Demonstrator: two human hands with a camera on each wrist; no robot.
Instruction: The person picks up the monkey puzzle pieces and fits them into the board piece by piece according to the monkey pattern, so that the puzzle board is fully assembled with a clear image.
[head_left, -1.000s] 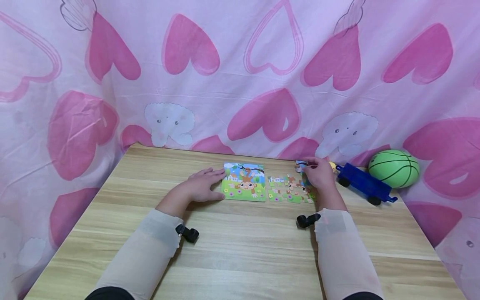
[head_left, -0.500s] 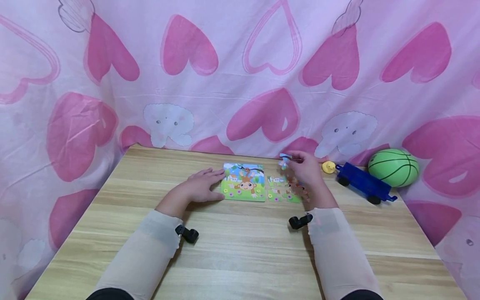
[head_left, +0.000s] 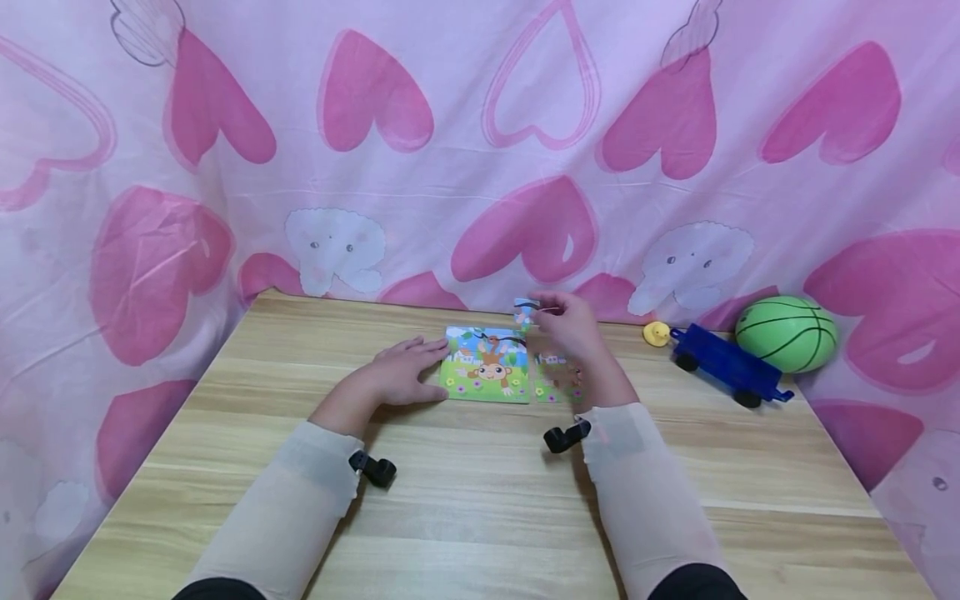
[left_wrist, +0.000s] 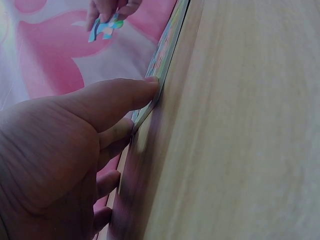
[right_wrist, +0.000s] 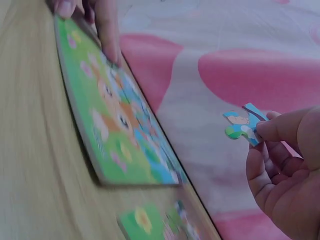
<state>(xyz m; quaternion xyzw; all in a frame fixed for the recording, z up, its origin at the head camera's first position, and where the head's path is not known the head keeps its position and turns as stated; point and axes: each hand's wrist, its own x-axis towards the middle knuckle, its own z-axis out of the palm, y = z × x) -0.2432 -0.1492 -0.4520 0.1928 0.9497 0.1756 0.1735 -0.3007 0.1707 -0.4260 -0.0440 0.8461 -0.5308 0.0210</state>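
A square puzzle board [head_left: 487, 377] with a monkey picture lies flat near the table's far edge. My left hand [head_left: 401, 371] rests at its left side, thumb and fingers fairly straight against the board's edge. In the left wrist view, the left thumb [left_wrist: 120, 97] touches the board's rim. My right hand [head_left: 576, 333] pinches a small jigsaw piece [right_wrist: 242, 124], blue with a dark branch and some green, between thumb and fingers. It holds the piece raised above the board's far right corner. Right of the board lie loose jigsaw pieces [head_left: 549, 383], partly hidden by the right hand and wrist.
To the right stand a yellow rubber duck [head_left: 657, 334], a blue toy wagon [head_left: 723, 363] with black wheels, and a green ball [head_left: 787, 335]. A pink heart-patterned curtain [head_left: 420, 208] hangs behind the wooden table [head_left: 465, 492].
My right hand has moved left with the jigsaw piece, from above the loose pieces to the board's far right corner. The duck has come into full view. The left hand stays put.
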